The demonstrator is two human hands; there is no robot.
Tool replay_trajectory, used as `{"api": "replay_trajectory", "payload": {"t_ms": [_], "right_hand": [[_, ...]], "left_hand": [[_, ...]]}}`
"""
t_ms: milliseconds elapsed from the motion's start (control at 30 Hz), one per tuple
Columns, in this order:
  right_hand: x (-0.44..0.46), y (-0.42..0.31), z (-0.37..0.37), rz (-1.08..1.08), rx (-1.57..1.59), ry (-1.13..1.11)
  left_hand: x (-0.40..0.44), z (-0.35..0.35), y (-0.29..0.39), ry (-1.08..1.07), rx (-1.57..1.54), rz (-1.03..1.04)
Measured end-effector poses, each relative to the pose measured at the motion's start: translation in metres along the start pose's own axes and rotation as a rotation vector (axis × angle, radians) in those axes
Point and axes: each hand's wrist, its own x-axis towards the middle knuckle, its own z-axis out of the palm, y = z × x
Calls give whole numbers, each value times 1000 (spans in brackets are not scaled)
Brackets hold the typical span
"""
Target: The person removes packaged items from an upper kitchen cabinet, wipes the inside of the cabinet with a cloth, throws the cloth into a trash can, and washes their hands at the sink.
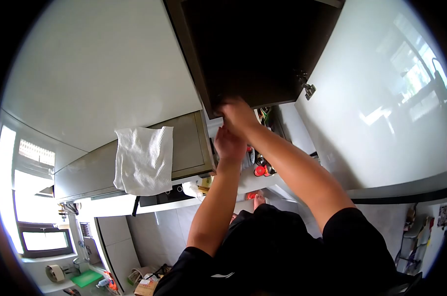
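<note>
Above me an upper cabinet (255, 54) stands with its door (371, 113) swung out to the right; its interior is dark. My right hand (237, 114) is at the lower left corner of that cabinet, against the frame, and its fingers are smeared by motion. Just below it, close to or touching the right wrist, my left hand (229, 144) reaches up beneath the cabinet's bottom edge. Its fingers are partly hidden, so whether either hand holds anything does not show. A white cloth (144, 160) hangs over the metal range hood (189, 143) to the left.
A metal hinge (307, 89) joins the door to the cabinet. Below, bottles with a red cap (260, 171) and other items stand on the counter. A black cooktop (157, 197) lies under the hood. At the lower left are a window (46, 240) and a green board (86, 278).
</note>
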Motion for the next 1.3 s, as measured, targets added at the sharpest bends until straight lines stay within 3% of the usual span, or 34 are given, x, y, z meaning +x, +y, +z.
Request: {"api": "replay_trajectory", "payload": {"t_ms": [33, 133, 167, 200, 233, 300, 433, 500, 533, 567, 633, 800, 833, 900, 1033, 1067, 1133, 1300], "right_hand": [[-9, -11, -16, 61, 23, -106], [-58, -20, -26, 53, 78, -374], [-88, -22, -10, 54, 88, -181], [-106, -31, -17, 200, 247, -229], [-125, -38, -16, 198, 250, -229], [-157, -46, -10, 243, 480, 19], [-195, -61, -10, 246, 233, -168], [-214, -63, 12, 210, 327, -144], [-221, -71, 16, 281, 396, -228], [-225, -79, 21, 361, 454, -318], [-240, -87, 34, 487, 714, -513], [-251, -112, 43, 324, 628, -702], [-263, -105, 55, 314, 667, -606], [-273, -103, 54, 549, 629, -661], [-291, -88, 62, 534, 439, -623], [-294, -84, 64, 526, 443, -628], [-300, -79, 69, 552, 432, -612], [-295, -78, 59, 548, 491, -553]], "left_hand": [[-5, -3, -2, -10, 5, 0], [-6, -53, 1, -442, -28, -180], [-19, -49, 1, -450, -22, -178], [-34, -41, -3, -241, 24, -140], [-48, -39, -6, -23, 69, -99], [-64, -49, -10, -17, 71, -85], [-115, -73, -12, 104, -127, -250], [-138, -77, -10, 256, -212, -275], [-146, -92, -10, 285, -225, -255], [-158, -73, 1, 522, -163, -195], [-173, -111, 10, 510, -243, -126], [-227, -158, 55, 650, -264, 75], [-245, -170, 69, 628, -322, 86], [-283, -176, 105, 698, -347, 198], [-375, -243, 163, 677, -455, 522], [-395, -242, 176, 797, -417, 583], [-440, -258, 193, 668, -452, 612], [-475, -235, 197, 631, -450, 638]]}}
